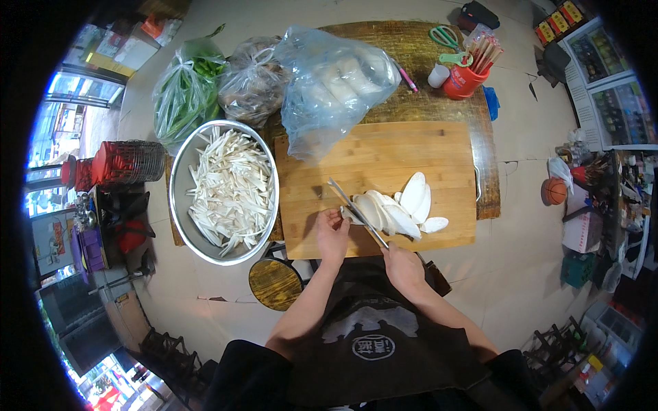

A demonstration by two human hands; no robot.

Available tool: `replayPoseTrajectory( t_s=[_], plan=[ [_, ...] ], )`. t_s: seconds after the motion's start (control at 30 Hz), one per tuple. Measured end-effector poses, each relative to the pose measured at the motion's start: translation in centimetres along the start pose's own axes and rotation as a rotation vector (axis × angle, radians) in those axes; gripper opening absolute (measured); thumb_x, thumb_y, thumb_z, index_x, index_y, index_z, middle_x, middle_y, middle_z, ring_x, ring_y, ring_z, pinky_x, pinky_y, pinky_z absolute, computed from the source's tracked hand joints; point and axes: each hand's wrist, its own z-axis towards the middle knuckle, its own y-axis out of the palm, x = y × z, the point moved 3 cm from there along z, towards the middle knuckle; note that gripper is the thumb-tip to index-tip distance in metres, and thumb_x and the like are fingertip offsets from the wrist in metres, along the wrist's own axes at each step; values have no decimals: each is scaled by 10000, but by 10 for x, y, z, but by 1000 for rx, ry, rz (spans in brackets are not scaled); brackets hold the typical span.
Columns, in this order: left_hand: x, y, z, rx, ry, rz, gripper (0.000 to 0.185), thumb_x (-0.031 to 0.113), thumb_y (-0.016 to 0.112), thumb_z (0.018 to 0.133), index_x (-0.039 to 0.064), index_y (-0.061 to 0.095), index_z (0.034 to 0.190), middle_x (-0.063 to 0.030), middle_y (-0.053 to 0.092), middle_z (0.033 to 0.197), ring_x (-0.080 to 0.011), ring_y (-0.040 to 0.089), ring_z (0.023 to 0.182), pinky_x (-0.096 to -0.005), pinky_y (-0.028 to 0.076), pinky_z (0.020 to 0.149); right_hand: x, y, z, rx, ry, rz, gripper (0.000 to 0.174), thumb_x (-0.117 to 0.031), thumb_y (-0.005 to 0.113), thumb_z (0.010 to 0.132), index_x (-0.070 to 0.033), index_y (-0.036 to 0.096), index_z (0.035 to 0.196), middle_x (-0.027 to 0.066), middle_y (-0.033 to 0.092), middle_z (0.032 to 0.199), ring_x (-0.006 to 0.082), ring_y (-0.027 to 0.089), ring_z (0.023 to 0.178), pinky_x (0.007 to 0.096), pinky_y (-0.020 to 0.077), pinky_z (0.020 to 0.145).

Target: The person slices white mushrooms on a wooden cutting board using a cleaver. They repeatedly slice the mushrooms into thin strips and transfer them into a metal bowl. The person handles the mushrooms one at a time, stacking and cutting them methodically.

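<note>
My right hand (406,268) grips the handle of a kitchen knife (367,222), its blade slanting away to the left. Just left of the blade, the fingertips of my left hand (333,237) hold a small end piece of a white vegetable, probably king oyster mushroom (346,212). Long oval slices (402,221) of the same stuff lie overlapping right of the blade. Beneath them is a bamboo cutting board (313,192). Beside the board on the left, a metal basin (181,192) holds a heap of thin white strips (234,190).
Behind lie a bag of green peppers (190,87), a bag of brownish produce (254,85) and a bluish bag of pale pieces (334,87). A red chopstick holder (465,85), a white cup (438,76), scissors (445,37) and a pink pen (407,78) stand or lie at back right. A round stool (276,284) is below left.
</note>
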Motion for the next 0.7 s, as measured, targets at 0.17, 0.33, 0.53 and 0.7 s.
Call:
replayPoseTrajectory(
  t_s=[0.17,0.33,0.53,0.7],
  plan=[
    [-1,0,2,-73,-173,-28,224,-23,692,859,-14,601,1064,-82,682,975,-144,645,886,-273,511,808,-22,-41,-18,-53,-19,-83,246,-198,525,971,17,563,857,226,623,658,404,642,633,492,513,597],
    [-1,0,1,-56,-181,48,205,-15,687,870,-15,606,1058,-88,689,984,-155,656,908,-282,509,812,-27,-46,-20,-77,-38,-71,248,-192,529,968,25,566,855,226,639,678,393,657,650,480,525,609],
    [-8,2,-1,-18,-144,22,230,62,726,854,-10,643,1056,-112,705,945,-191,681,870,-308,522,799,-29,-39,-16,-120,-11,-87,199,-147,510,951,25,580,878,238,653,716,404,666,695,482,529,629],
    [-8,-1,-4,-13,-90,90,191,33,705,854,-17,649,1030,-106,710,905,-189,682,826,-310,528,775,-22,-4,2,-46,-46,-80,258,-219,516,975,16,558,878,223,626,660,398,639,632,509,499,601]
  ],
)
